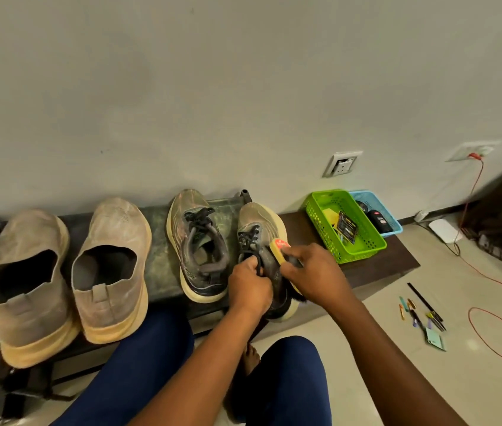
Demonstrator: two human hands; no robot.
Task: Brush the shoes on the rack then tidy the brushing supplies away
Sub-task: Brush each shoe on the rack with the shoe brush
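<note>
four shoes (pixel 68 272), one brush (pixel 279 245), two baskets (pixel 345 229), two hands (pixel 251 287)

4 shoes (pixel 111 269) in row on rack (pixel 157 250); 2 baskets (pixel 348 229) right of them; pens (pixel 422 315) on floor beyond

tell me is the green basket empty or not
Not empty: the green basket holds a dark card packet and something yellow.
</note>
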